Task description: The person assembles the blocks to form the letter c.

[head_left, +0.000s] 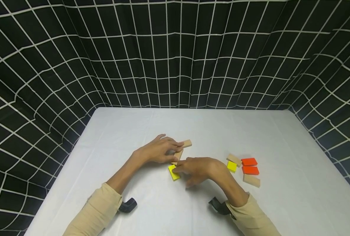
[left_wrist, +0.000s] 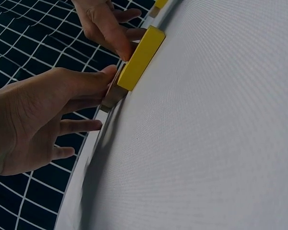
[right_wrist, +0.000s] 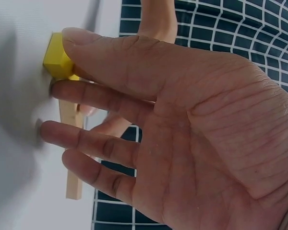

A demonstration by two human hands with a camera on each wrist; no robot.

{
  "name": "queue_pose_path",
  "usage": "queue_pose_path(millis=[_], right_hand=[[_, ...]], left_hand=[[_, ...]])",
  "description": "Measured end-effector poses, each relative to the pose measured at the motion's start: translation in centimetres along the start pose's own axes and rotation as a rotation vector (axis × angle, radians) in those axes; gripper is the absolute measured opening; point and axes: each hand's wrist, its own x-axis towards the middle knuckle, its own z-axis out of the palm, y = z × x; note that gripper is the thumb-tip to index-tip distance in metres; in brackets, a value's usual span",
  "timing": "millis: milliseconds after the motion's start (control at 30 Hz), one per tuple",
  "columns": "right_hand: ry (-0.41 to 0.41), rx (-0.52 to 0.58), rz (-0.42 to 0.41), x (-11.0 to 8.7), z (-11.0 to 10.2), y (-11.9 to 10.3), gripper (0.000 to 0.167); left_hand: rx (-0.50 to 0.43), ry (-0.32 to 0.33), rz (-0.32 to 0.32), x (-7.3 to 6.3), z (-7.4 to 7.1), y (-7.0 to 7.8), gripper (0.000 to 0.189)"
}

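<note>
Two pale wooden blocks lie end to end at an angle, a slanted one [head_left: 178, 155] and a farther one [head_left: 187, 143]. My left hand [head_left: 161, 150] rests over them, with its thumb at the slanted block and fingertips at the corner where both meet. A yellow block [head_left: 175, 174] lies just nearer to me, by the slanted block's near end. My right index finger touches this yellow block from above, while the thumb hangs apart from it. In the right wrist view, the other fingers of my right hand [right_wrist: 173, 129] stretch out, and the thumb hides most of the index finger.
On the right lie a small yellow block [head_left: 231, 166], two red blocks [head_left: 249, 162] and two wooden blocks [head_left: 251, 180]. The white-covered table [head_left: 133, 124] ends at a black curtain [head_left: 151, 55] with white grid lines. Black straps [head_left: 128, 206] show at my sleeves.
</note>
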Motion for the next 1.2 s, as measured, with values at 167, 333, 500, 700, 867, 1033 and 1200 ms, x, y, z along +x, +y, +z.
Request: queue_pose_path(millis=[167,333,500,700,867,1033,1200], right_hand=[[-0.011,-0.001,-0.008,0.10,0.00,0.03,0.050],[-0.001,-0.023,-0.025,0.02,0.01,0.10,0.049],[-0.008,-0.006,-0.010,-0.09,0.01,0.08,0.061],[-0.030,0.012,0.020,-0.05,0.00,-0.05,0.065],[-0.033,0.014,0.019,-0.05,-0.04,-0.06,0.064],[-0.034,0.002,0.013,-0.01,-0.04,0.05,0.065],[-0.035,0.004,0.019,-0.01,0.00,0.11,0.068]], left_hand=[[0.007,-0.012,-0.009,-0.07,0.02,-0.02,0.059],[0.011,-0.015,-0.006,0.01,-0.02,-0.09,0.065],[0.016,-0.006,0.014,0.01,0.07,-0.23,0.070],[0.031,-0.010,0.021,-0.04,-0.02,-0.12,0.079],[0.054,-0.020,0.018,-0.02,0.00,-0.06,0.082],[0.058,-0.012,0.019,0.07,0.03,-0.03,0.082],[0.056,-0.008,0.015,0.06,0.06,-0.02,0.083]])
